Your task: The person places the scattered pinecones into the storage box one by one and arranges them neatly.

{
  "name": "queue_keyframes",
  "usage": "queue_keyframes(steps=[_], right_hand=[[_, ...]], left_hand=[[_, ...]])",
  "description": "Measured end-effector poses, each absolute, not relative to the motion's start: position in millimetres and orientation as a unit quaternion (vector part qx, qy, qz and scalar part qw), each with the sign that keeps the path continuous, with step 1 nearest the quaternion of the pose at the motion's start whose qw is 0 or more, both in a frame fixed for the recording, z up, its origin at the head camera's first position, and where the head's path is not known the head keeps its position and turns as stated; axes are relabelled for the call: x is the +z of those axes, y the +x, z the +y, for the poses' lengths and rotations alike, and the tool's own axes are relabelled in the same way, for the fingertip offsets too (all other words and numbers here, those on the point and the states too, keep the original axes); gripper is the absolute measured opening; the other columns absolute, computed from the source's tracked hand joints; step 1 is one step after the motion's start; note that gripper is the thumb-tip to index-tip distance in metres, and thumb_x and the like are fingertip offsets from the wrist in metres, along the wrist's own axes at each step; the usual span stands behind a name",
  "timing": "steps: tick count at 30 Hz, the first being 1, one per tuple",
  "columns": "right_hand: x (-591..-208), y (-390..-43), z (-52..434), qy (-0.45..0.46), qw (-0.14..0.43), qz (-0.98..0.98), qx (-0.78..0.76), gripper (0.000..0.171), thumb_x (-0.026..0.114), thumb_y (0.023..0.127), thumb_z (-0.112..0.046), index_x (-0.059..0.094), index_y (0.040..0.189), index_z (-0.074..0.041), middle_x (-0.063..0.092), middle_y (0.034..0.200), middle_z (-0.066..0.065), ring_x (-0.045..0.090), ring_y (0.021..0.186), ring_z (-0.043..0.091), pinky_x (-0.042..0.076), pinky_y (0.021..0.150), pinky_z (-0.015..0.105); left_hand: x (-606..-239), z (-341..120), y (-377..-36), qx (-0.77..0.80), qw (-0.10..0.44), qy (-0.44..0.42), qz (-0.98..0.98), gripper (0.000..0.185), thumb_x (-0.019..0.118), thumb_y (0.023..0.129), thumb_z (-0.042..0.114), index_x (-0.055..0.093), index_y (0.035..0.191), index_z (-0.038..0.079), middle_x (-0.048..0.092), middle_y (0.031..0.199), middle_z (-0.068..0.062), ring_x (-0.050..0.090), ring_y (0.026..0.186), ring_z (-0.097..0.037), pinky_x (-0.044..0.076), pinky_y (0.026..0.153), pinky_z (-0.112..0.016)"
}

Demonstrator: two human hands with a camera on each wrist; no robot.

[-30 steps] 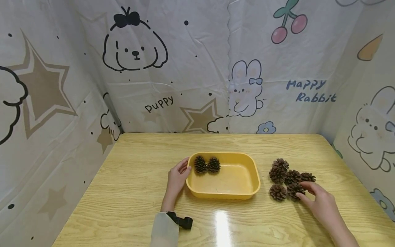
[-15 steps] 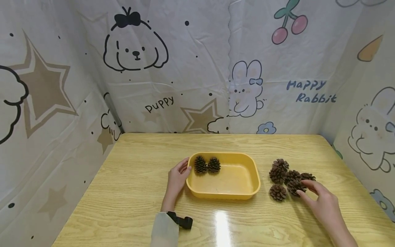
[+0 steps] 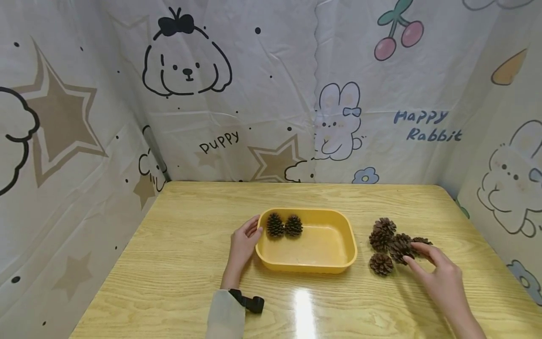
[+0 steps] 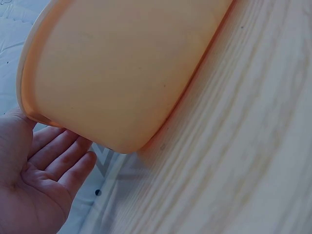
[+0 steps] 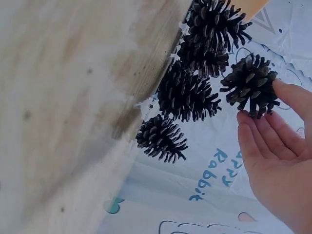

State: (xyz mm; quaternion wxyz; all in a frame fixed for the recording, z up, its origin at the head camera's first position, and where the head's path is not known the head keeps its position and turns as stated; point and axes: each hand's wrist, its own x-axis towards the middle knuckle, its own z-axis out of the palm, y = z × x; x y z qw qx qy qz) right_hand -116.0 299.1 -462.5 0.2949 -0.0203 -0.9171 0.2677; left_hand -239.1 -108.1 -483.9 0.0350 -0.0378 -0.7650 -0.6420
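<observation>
My right hand pinches a brown pine cone between thumb and fingertips, raised above the table in the right wrist view. Several other pine cones sit in a cluster behind and beside it; one cone lies at the cluster's near left. A yellow plastic basin stands mid-table, with two pine cones upright side by side in its far left corner. My left hand grips the basin's left end. In the left wrist view, its thumb is at the rim and its fingers lie along the outer wall.
The wood-grain table carries the basin and the cones. A pale printed cloth hangs behind it and along both sides. A black strap mount sits on the left wrist.
The right hand has lifted the front pine cone off the table and shifted it slightly up and left, overlapping the cone behind. The left hand and basin have stayed put.
</observation>
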Motion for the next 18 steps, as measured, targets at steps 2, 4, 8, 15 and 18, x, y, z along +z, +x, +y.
queue_keyframes(steps=[2,4,8,15,18], right_hand=[[-462,-117,296,-0.014,0.297,-0.915,0.274,0.040,0.082,0.077,-0.010,0.067,0.114,0.000,0.070,0.107,0.022,0.026,0.098,-0.037,0.028,0.079,-0.014],[-462,-118,292,-0.009,0.299,-0.913,0.277,0.040,0.082,0.077,-0.010,0.067,0.113,0.000,0.070,0.107,0.021,0.027,0.098,-0.036,0.029,0.079,-0.013],[-462,-121,287,-0.002,0.308,-0.908,0.283,0.041,0.082,0.076,-0.008,0.068,0.113,0.000,0.070,0.107,0.020,0.030,0.098,-0.036,0.030,0.080,-0.013],[-461,-127,279,0.009,0.313,-0.903,0.295,0.041,0.082,0.076,-0.007,0.068,0.114,0.000,0.070,0.107,0.019,0.032,0.099,-0.035,0.032,0.082,-0.013],[-460,-130,274,0.016,0.315,-0.898,0.306,0.042,0.082,0.076,-0.005,0.067,0.114,0.000,0.069,0.108,0.019,0.034,0.100,-0.035,0.032,0.083,-0.013]], left_hand=[[-487,-108,-241,-0.641,0.037,-0.037,-0.766,0.042,0.062,0.093,0.003,0.056,0.135,-0.004,0.061,0.131,-0.027,0.060,0.123,-0.037,0.055,0.102,-0.030],[-494,-109,-244,-0.642,0.037,-0.032,-0.765,0.042,0.063,0.094,0.005,0.057,0.135,-0.001,0.061,0.132,-0.025,0.060,0.123,-0.035,0.054,0.102,-0.029],[-505,-110,-250,-0.644,0.043,-0.033,-0.763,0.042,0.064,0.094,0.007,0.058,0.135,0.002,0.062,0.131,-0.023,0.061,0.123,-0.033,0.055,0.102,-0.026],[-506,-110,-251,-0.646,0.047,-0.036,-0.761,0.042,0.063,0.093,0.007,0.059,0.135,0.002,0.063,0.130,-0.023,0.061,0.122,-0.034,0.055,0.101,-0.025],[-492,-109,-242,-0.644,0.040,-0.035,-0.763,0.043,0.063,0.093,0.006,0.057,0.135,0.000,0.062,0.131,-0.024,0.061,0.123,-0.035,0.054,0.103,-0.029]])
